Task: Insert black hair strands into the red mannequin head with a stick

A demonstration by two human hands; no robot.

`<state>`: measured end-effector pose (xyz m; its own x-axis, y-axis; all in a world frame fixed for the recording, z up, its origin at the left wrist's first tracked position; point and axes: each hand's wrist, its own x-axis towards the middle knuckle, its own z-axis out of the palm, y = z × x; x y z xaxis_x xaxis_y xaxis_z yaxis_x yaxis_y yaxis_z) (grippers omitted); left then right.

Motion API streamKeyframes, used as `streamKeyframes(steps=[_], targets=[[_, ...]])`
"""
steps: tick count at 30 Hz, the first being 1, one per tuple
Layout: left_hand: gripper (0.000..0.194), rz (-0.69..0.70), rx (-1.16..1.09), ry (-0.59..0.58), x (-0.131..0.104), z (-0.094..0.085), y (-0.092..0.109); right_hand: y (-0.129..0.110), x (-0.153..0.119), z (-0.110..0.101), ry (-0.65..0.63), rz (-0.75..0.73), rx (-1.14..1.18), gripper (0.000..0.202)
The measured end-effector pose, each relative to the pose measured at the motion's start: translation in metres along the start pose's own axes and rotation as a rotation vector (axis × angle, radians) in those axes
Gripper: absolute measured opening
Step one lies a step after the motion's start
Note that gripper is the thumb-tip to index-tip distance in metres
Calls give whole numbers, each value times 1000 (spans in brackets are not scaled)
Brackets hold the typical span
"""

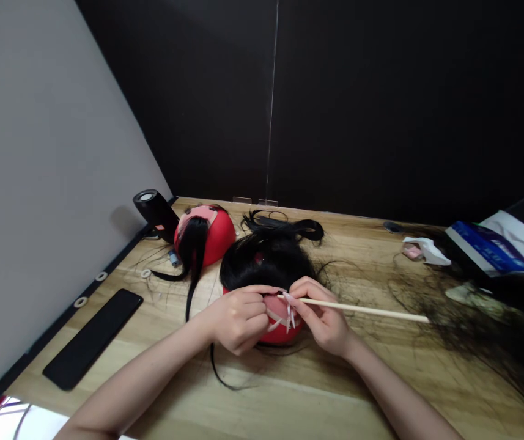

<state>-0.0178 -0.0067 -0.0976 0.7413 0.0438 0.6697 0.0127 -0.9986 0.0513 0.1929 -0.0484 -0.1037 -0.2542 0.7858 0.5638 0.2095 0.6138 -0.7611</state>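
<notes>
A red dome-shaped head form (281, 336) stands at the middle of the table, with black hair (268, 260) over its far side and a pink patch facing me. My right hand (323, 315) is closed on a thin pale stick (372, 310), whose tip is at the patch and whose long end points right. My left hand (242, 315) rests against the near left side of the form, fingers bent together and the index finger stretched along the hair's edge. Whatever its fingertips pinch is too small to make out.
Behind to the left stand a second red form (220, 238) with hair and a black cylinder (156, 214). A black phone-like slab (93, 339) lies at left. Loose hair (463, 330), crumpled white paper (433, 252) and a blue packet (491, 247) lie at right.
</notes>
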Motion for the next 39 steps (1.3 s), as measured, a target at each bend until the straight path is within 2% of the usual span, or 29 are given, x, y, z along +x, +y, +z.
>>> streamKeyframes(steps=[31, 39], targets=[[23, -3, 10, 4, -2, 1, 1, 2, -1, 3, 26, 53, 31, 14], [24, -2, 16, 9, 0, 1, 1, 0, 0, 3, 35, 20, -3, 14]])
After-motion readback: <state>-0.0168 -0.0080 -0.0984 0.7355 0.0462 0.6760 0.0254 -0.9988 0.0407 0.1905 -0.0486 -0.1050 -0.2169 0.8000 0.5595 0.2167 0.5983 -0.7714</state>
